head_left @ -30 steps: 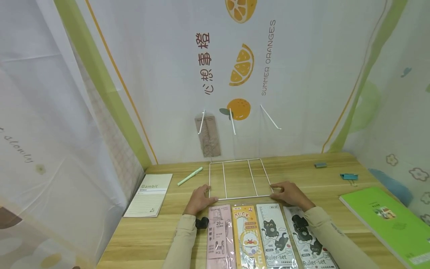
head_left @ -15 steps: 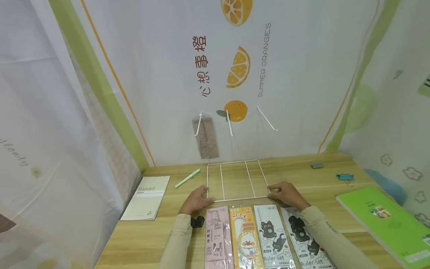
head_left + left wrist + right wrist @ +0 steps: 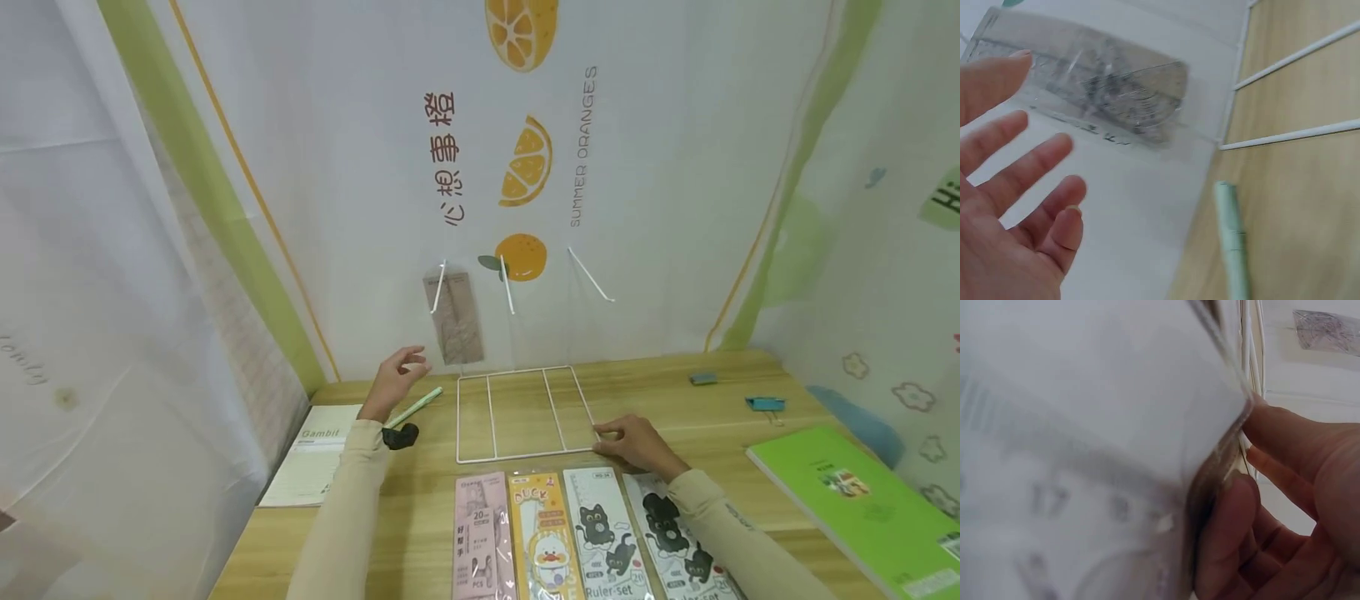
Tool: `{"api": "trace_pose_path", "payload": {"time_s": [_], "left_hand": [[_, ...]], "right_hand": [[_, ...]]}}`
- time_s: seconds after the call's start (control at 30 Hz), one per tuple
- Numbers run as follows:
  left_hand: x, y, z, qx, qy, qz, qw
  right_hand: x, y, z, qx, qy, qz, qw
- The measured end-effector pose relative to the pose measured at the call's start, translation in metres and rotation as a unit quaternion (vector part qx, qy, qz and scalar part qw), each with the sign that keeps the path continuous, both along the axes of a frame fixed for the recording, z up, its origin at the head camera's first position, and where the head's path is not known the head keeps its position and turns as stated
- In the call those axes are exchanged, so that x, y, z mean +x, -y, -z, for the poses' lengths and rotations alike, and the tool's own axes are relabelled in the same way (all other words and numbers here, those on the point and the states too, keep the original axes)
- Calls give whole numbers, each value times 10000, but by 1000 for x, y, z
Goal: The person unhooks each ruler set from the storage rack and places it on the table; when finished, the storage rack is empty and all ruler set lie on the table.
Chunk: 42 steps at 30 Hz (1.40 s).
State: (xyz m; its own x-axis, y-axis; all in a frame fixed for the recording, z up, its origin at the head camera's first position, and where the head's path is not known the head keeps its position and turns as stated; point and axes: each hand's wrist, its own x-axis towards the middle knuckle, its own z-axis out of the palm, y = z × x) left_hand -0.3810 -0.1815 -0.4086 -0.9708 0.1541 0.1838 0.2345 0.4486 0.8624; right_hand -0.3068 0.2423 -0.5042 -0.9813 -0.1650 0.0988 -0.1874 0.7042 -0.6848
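A white wire display rack has its base frame on the table, with several thin hooks standing out in front of the cloth. From the left hook hangs a clear packet of rulers; its protractor shows in the left wrist view, where the packet is close beyond my fingers. My left hand is raised left of that packet, fingers loosely bent and holding nothing. At the base's front right corner, my right hand pinches the wire between thumb and fingers. A blurred ruler packet covers much of the right wrist view.
Along the front lie a pink ruler packet, a yellow duck packet and two cat ruler-set packets. A notebook and a green pen are at left. Right hold binder clips and a green book.
My left hand has let go of the rack's front left corner and moved up and left, near the hanging packet. My right hand stays at its corner. The head view has tilted slightly upward.
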Motion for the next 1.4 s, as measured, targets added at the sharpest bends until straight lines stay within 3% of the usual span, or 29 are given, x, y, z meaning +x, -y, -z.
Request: {"api": "trace_pose_path", "payload": {"time_s": [0.2, 0.43, 0.8, 0.93, 1.1, 1.4], "left_hand": [[-25, -5, -25, 184, 130, 45, 9997], [-43, -23, -41, 315, 279, -48, 9991], [-48, -38, -49, 944, 148, 210, 9952], [-45, -40, -54, 1060, 308, 354, 9933], [-44, -39, -52, 1150, 405, 347, 9919], [-36, -37, -38, 1669, -116, 495, 9847]], "right_hand": [[0, 1, 1, -139, 83, 85, 9998], [2, 4, 3, -216, 203, 210, 9993], [0, 1, 6, -23, 25, 199, 9998], [-2, 2, 5, -13, 31, 213, 9998], [-3, 3, 6, 26, 15, 173, 9998], [-4, -2, 6, 93, -32, 11, 10000]]}}
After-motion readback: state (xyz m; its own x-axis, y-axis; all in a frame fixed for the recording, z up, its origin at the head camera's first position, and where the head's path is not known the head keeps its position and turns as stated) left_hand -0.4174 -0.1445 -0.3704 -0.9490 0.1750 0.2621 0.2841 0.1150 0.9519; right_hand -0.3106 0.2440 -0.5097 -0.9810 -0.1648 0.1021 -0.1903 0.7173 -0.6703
